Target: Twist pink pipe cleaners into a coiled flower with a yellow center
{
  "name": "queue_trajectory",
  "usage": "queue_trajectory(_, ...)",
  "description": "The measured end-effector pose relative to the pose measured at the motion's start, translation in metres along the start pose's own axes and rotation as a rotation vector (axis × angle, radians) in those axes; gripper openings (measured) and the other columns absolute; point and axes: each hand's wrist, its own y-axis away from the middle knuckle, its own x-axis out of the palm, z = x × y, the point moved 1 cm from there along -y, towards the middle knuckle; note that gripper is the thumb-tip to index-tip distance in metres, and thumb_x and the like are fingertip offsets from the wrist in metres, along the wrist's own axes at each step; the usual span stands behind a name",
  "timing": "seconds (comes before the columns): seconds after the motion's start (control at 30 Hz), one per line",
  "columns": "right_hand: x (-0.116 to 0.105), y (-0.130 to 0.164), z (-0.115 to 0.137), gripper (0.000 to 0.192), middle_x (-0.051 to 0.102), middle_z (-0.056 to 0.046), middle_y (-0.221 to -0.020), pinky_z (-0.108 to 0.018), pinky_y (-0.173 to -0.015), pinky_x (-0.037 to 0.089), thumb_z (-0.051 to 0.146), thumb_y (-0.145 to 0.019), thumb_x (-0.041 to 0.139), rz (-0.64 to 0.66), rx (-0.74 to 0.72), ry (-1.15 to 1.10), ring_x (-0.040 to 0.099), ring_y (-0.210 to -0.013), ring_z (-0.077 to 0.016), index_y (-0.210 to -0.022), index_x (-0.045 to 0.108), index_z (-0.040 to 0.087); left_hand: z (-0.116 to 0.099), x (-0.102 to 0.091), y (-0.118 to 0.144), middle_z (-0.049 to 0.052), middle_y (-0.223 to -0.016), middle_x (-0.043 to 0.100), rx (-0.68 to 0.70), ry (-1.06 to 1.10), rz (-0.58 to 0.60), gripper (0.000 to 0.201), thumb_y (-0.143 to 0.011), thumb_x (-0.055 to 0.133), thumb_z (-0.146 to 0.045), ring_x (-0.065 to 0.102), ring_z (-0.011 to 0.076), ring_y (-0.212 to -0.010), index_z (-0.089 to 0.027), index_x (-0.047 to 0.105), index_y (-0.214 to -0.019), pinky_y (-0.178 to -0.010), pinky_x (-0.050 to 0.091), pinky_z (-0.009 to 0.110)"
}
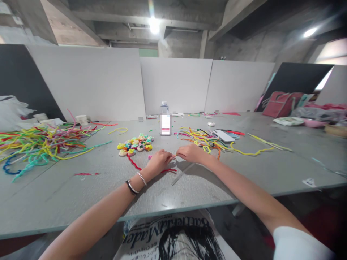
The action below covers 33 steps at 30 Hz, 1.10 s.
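My left hand (162, 160) is closed in a pinch on a small pink pipe cleaner piece (172, 156), just above the table's middle. Close by on the right, my right hand (191, 153) also has its fingertips pressed together; a tiny yellowish bit shows at them, too small to name. A red pipe cleaner (134, 161) runs beneath my left wrist and comes out on the other side. Below my right hand lies a thin grey strip (182, 174). Beyond my left hand sits a cluster of small colourful fuzzy flowers (137, 143).
A big heap of pipe cleaners (54, 139) covers the left side. More pipe cleaners (200, 137) lie behind my right hand, beside a white phone (224, 136). A clear bottle (165, 121) stands at the back centre. A pink bag (280, 103) is far right.
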Motion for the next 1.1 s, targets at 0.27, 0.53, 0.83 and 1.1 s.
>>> queue_trajectory(0.27,-0.007,0.0,-0.002,0.027,0.069,-0.005,-0.081,-0.024,-0.06,0.031,0.029,-0.093,0.04,-0.027,0.056,-0.021,0.06,-0.071,-0.0133,-0.087,0.065,0.017,-0.004,-0.008,0.0,0.007,-0.086,0.065,-0.1,0.039,-0.1,0.035,-0.092,0.037,-0.04,0.057,0.0166,-0.082,-0.017,0.064,-0.097,-0.072,0.041,0.027)
queue_trajectory(0.53,-0.006,-0.002,0.004,0.022,0.069,-0.004,-0.079,-0.024,-0.058,0.03,0.027,-0.091,0.044,0.005,0.049,-0.013,0.059,-0.067,-0.013,-0.085,0.064,0.018,-0.007,-0.009,-0.001,0.007,-0.085,0.065,-0.064,0.03,-0.061,0.034,-0.093,0.037,-0.038,0.055,0.0174,-0.083,-0.018,0.064,-0.096,-0.074,0.041,0.029)
queue_trajectory(0.83,-0.004,0.0,0.005,0.024,0.069,-0.005,-0.081,-0.024,-0.059,0.03,0.027,-0.091,0.043,-0.018,0.014,-0.046,0.06,-0.069,-0.0131,-0.088,0.065,0.018,-0.001,-0.003,-0.002,0.006,-0.079,0.063,-0.093,-0.002,-0.043,0.031,-0.09,0.043,-0.039,0.055,0.0168,-0.077,-0.017,0.064,-0.091,-0.068,0.039,0.028)
queue_trajectory(1.1,-0.009,-0.003,0.015,0.023,0.07,-0.005,-0.078,-0.025,-0.056,0.026,0.027,-0.09,0.045,0.031,0.038,-0.063,0.059,-0.065,-0.0135,-0.083,0.064,0.017,0.001,0.0,-0.001,0.006,-0.079,0.062,-0.074,-0.03,-0.007,0.025,-0.09,0.044,-0.035,0.056,0.0168,-0.078,-0.018,0.062,-0.094,-0.068,0.04,0.027)
